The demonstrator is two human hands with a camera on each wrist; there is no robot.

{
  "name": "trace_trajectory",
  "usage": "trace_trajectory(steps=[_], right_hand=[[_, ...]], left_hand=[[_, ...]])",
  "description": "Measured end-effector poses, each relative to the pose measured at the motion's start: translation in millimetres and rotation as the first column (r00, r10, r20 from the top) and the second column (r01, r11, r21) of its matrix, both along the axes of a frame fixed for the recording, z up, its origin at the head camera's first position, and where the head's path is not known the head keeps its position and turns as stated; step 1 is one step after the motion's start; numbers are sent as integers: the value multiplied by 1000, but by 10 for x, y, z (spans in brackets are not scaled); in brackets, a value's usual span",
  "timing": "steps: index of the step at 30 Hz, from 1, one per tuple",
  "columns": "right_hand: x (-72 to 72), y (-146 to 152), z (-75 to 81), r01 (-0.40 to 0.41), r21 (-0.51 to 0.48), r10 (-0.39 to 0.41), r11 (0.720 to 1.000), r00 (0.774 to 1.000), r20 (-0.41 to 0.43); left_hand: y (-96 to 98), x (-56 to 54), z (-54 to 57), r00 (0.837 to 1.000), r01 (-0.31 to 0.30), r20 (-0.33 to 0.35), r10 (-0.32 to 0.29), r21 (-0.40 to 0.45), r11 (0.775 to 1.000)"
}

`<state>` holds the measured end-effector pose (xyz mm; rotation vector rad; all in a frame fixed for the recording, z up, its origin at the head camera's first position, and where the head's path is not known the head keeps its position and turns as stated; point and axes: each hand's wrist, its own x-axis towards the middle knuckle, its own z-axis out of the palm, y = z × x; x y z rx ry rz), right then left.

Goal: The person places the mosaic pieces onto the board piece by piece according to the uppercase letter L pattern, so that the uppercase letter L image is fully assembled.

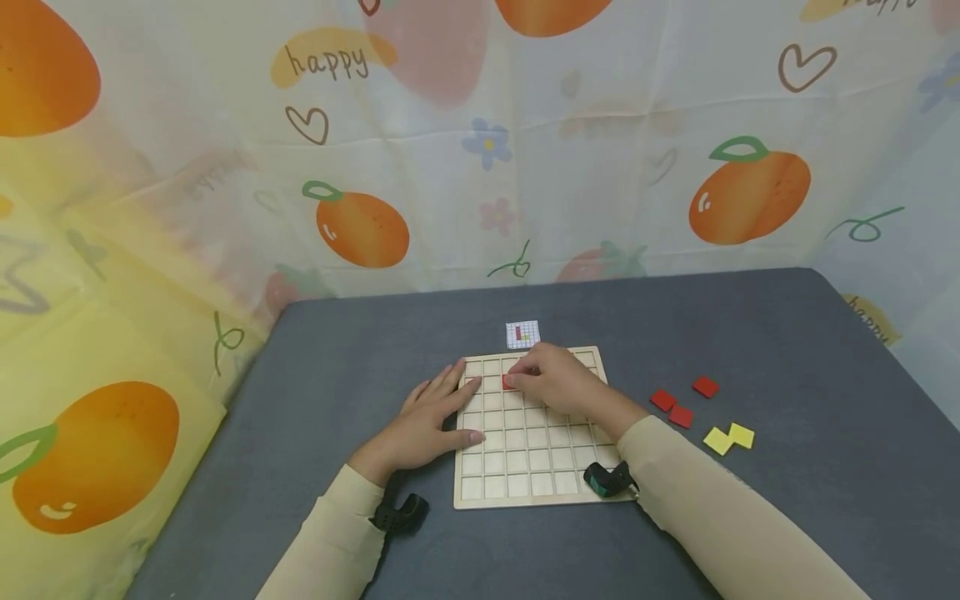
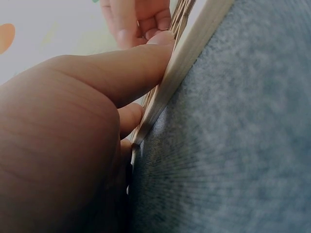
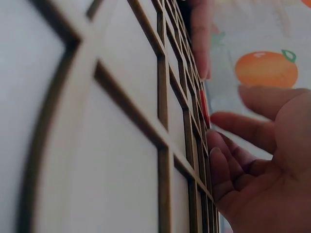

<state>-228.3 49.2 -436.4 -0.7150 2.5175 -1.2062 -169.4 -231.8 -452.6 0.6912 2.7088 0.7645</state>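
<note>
While left hand [image 1: 427, 425], fingers spread, rests on wooden grid board [image 1: 517, 484], red tile [image 1: 506, 384] lies just left of right hand [image 1: 558, 383], forefinger touching, thumb parted.

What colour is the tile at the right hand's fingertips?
The tile is red; it shows best in the head view.

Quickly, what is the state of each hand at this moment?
Left hand: open, resting on the board.
Right hand: open, at the red tile, no clear pinch visible.
</note>
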Motion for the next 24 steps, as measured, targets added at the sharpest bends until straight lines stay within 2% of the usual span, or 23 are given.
trace_trajectory(steps=[8,14,19,24], right_hand=[[34,55,17,19,-119,-8,993,995,94],[67,162,72,47,-300,10,953,983,184],[111,306,139,27,-367,46,930,981,190],[176,502,207,32,-408,49,912,981,187]], left_hand=[[2,-1,-1,1000,-7,9,7,8,1000],[6,-2,3,1000,-13,7,13,6,1000],[7,-4,-7,1000,-12,6,12,-1,1000],[4,-2,-15,1000,-14,10,14,-2,1000]])
